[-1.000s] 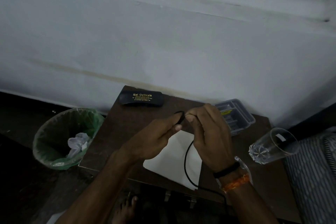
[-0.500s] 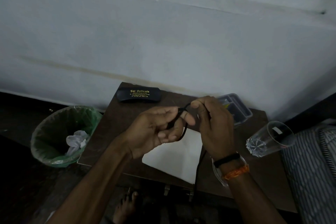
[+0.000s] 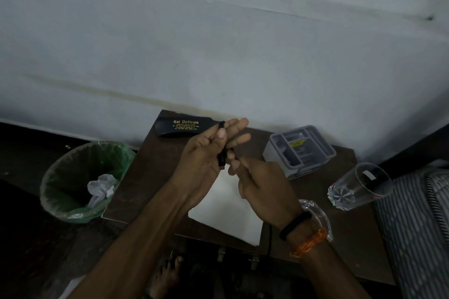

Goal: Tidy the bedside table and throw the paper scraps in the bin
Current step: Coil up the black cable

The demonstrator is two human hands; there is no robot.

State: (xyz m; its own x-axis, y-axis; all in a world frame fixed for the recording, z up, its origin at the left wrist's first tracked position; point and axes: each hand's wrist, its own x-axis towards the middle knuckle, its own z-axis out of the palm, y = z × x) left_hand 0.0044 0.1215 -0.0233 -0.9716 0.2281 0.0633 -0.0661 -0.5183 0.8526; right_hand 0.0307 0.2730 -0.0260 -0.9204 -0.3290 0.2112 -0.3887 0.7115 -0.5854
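My way is blocked at 12 o'clock by the spectacle case (image 3: 179, 126), at 2 by the grey organiser (image 3: 300, 150), at 3 by the glass (image 3: 357, 189); bare table (image 3: 150, 177) at 9 is open.

Dim room; white wall (image 3: 218, 56); dark floor (image 3: 21, 238)

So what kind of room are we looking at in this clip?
Most likely a bedroom corner. A small dark wooden bedside table stands against a plain white wall, a striped mattress or bedding edge sits beside it, and on it lie a spectacle case and a drinking glass.
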